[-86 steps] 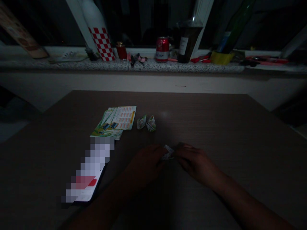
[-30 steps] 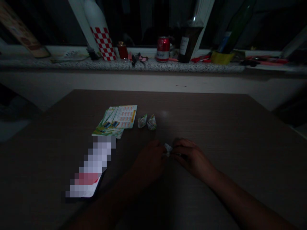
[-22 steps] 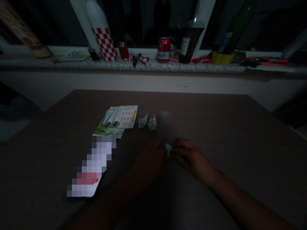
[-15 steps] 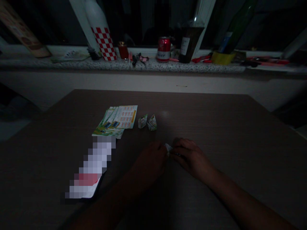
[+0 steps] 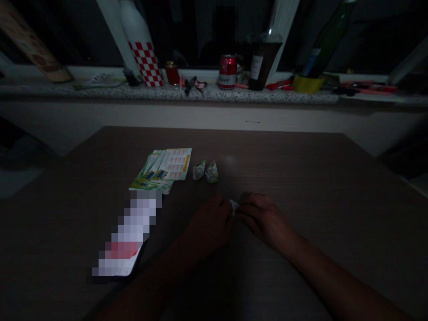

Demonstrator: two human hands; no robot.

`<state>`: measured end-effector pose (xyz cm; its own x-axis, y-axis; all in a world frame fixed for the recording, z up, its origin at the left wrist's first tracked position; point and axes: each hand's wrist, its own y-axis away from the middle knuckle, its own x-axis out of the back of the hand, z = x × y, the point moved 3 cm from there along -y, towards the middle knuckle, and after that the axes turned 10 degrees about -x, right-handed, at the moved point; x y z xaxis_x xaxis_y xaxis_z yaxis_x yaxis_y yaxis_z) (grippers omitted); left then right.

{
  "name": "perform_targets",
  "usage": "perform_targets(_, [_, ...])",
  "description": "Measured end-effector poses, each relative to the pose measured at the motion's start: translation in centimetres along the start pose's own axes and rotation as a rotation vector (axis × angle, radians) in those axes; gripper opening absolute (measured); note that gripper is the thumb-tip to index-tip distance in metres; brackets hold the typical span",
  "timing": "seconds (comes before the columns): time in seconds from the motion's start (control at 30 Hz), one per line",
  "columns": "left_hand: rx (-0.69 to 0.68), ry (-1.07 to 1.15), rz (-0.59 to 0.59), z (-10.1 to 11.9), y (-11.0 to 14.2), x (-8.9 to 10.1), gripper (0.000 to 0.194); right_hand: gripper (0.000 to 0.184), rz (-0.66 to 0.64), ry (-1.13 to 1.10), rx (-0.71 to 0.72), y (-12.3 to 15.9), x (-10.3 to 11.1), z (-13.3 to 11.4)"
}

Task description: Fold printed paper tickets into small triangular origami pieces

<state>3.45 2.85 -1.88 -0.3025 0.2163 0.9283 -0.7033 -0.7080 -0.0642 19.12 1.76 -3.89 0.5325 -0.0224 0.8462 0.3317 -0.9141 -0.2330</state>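
Observation:
Between my two hands is a small piece of folded paper (image 5: 233,206), mostly covered by my fingers. My left hand (image 5: 212,220) is closed on its left side, fingers bent and in deep shadow. From the right, my right hand (image 5: 262,213) pinches the same paper between thumb and fingers. Just beyond my left hand lie two small folded paper pieces, a left one (image 5: 198,170) and a right one (image 5: 211,172), side by side. Farther left is a fanned stack of printed leaflets (image 5: 162,169), green and white with rows of small print.
A lit phone (image 5: 133,236), its screen blurred out, lies left of my left arm on the wooden table (image 5: 284,165). Behind, the windowsill (image 5: 207,94) holds a checkered bottle (image 5: 147,62), a red can (image 5: 228,72), a dark cup (image 5: 262,67) and a green bottle (image 5: 329,40).
The view has shifted very slightly. Both hands stay around the folded paper, with my right fingers moved a little and less of the paper showing beneath them.

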Motion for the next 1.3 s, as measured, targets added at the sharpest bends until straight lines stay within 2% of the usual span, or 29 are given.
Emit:
perform_targets(0.4, [-0.070, -0.105, -0.017, -0.2, 0.0, -0.8, 0.017, 0.010, 0.031, -0.035, 0.017, -0.2, 0.2, -0.1])
perform_targets(0.73, [-0.064, -0.033, -0.026, -0.4, -0.1, -0.4, 0.016, 0.012, 0.008, -0.028, 0.049, -0.1, 0.3, 0.1])
perform_targets(0.97, [-0.142, 0.102, 0.112, -0.5, 0.5, 0.6, 0.012, 0.014, 0.077, -0.043, 0.079, 0.2, 1.0, -0.3])
perform_targets(1.07, [-0.174, 0.137, 0.160, -0.5, 0.7, 0.9, 0.016, 0.014, 0.130, -0.067, 0.102, 0.3, 1.7, -0.6])
perform_targets(1.3, [-0.244, 0.182, 0.190, -0.1, 1.3, 1.2, 0.019, 0.014, 0.135, -0.153, 0.207, 0.6, 2.9, -1.7])
